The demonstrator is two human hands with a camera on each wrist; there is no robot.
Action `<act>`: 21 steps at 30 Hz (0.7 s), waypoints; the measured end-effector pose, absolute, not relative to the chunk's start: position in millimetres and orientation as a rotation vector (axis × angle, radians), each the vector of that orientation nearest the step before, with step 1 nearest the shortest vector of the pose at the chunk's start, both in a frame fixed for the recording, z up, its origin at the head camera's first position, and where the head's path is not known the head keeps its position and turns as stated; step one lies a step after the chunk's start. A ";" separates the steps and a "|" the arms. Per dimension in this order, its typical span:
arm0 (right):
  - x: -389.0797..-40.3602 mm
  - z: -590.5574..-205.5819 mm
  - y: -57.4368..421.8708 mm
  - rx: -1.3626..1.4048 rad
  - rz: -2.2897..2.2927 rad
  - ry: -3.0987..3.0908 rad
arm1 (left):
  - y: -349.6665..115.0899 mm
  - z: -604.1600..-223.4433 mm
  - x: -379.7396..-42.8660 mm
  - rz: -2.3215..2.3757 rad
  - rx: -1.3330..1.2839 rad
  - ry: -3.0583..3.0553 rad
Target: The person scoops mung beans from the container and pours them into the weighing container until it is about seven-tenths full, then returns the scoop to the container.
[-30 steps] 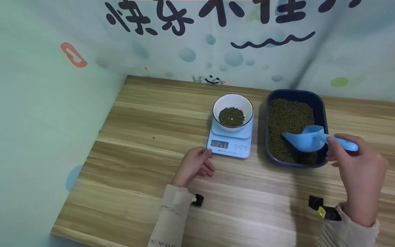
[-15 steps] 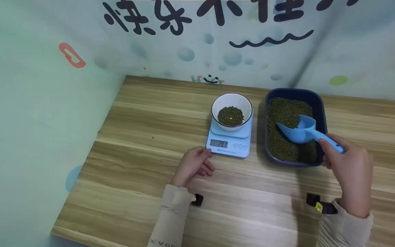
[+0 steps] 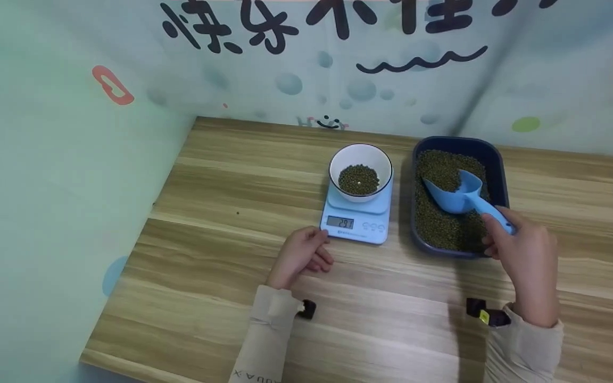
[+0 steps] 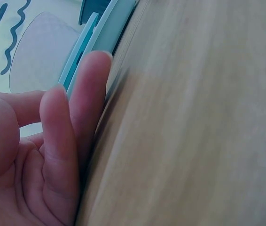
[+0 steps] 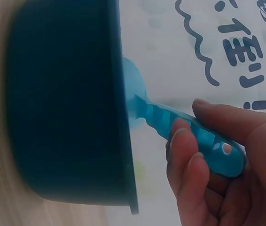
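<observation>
My right hand (image 3: pixel 524 252) holds a blue scoop (image 3: pixel 454 201) by its ribbed handle, thumb on one side and curled fingers on the other in the right wrist view. The scoop carries small green beans, likely mung beans, over a dark blue tub (image 3: pixel 502 175) filled with the same beans (image 3: pixel 439 229). My left hand (image 3: pixel 298 255) rests at the near left corner of a light blue kitchen scale (image 3: pixel 357 234), fingertips against its edge and the other fingers loose. On the scale stands a white bowl (image 3: pixel 362 153) with some beans at its bottom.
A wooden table (image 3: pixel 205 255) bears everything. A printed cloth backdrop (image 3: pixel 285 106) hangs behind the table and along its left side. The tub stands just right of the scale, a narrow gap between them.
The right hand has moved the scoop left and farther back over the tub, its bowl now tilted and full of beans. The left hand, scale and bowl have stayed put.
</observation>
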State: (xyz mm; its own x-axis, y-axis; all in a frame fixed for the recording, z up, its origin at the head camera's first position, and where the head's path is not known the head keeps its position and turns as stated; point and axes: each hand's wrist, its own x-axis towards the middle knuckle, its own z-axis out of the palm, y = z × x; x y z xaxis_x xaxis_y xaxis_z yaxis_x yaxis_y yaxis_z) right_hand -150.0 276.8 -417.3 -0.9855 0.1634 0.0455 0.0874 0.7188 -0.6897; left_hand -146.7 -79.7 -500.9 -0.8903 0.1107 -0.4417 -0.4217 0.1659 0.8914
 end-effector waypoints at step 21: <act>-162.2 -437.5 269.6 -0.191 0.892 -2.955 | -78.7 -501.7 -146.5 1.802 -0.282 2.032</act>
